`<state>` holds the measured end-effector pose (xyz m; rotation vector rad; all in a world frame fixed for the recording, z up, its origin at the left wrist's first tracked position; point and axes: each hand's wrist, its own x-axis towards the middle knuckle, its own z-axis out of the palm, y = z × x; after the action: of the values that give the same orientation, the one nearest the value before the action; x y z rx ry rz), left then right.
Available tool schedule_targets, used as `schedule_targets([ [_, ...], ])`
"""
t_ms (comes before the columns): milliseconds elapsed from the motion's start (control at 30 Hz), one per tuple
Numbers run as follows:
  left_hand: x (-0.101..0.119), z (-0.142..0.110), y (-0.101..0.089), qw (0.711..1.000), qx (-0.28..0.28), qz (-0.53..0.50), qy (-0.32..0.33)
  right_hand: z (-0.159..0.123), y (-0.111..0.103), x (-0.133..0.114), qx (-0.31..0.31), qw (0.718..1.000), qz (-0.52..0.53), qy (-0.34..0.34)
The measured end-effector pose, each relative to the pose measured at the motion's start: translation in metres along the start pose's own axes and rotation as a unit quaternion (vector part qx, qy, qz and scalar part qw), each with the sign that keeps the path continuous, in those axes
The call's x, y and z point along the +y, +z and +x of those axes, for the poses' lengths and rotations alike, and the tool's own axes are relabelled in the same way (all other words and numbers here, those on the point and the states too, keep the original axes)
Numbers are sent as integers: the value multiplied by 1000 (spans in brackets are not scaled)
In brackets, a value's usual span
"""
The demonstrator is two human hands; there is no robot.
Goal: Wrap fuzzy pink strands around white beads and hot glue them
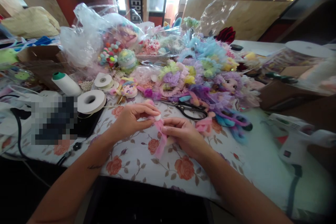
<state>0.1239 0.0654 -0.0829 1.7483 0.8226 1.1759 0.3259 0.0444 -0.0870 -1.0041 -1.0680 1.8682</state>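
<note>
Between my hands is a strip of pink ribbon [159, 148], its lower end hanging over the flowered tablecloth [141, 168]. My left hand [133, 119] pinches the upper part, where a small white round piece [158, 117] shows at the fingertips. With thumb and fingers closed, my right hand [182, 133] grips the ribbon just below that. Black-handled scissors [193, 110] lie a little beyond my right hand. A doll-face piece with yellow trim [128, 91] rests past my left hand. What the fingertips cover is hidden.
Ribbon spools [91, 101] and a white thread cone [67, 84] stand at the left. Heaped pastel frills and ruffles [199, 56] and plastic bags [86, 35] fill the back. At the right lies a white glue gun [296, 140], its cord running toward the front edge.
</note>
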Motion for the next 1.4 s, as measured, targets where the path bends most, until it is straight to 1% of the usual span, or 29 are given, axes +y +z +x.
schedule_targets([
  [233, 2, 0, 3, 997, 2, 58, 47, 0, -1, 1, 2, 1000, 7, 16],
  [333, 3, 0, 3, 994, -1, 81, 66, 0, -2, 1, -2, 999, 27, 26],
  [433, 3, 0, 4, 989, 9, 113, 96, 0, -1, 0, -7, 998, 47, 33],
  [533, 0, -1, 6, 981, 21, 144, 129, 1, -1, 0, -4, 998, 56, 31],
  [633, 0, -2, 8, 979, 19, 149, 139, 1, -1, 0, 0, 998, 52, 25],
  [733, 2, -2, 6, 985, 7, 118, 124, 0, -1, 0, 2, 998, 53, 22],
  [867, 5, 0, 2, 994, -26, 61, 85, 0, -1, -1, -1, 998, 52, 19],
  [1033, 4, 2, 2, 998, -36, 24, 50, 0, 0, -1, -12, 999, 47, 18],
  [1133, 4, 1, 3, 999, -31, 10, 26, -1, 0, -1, -15, 999, 48, 17],
  [1300, 4, -1, 4, 998, -1, -28, -49, -2, 0, -2, -15, 998, 50, 27],
  [1400, 3, -2, 3, 999, 2, -33, -41, -3, 0, -3, -22, 998, 54, 26],
])
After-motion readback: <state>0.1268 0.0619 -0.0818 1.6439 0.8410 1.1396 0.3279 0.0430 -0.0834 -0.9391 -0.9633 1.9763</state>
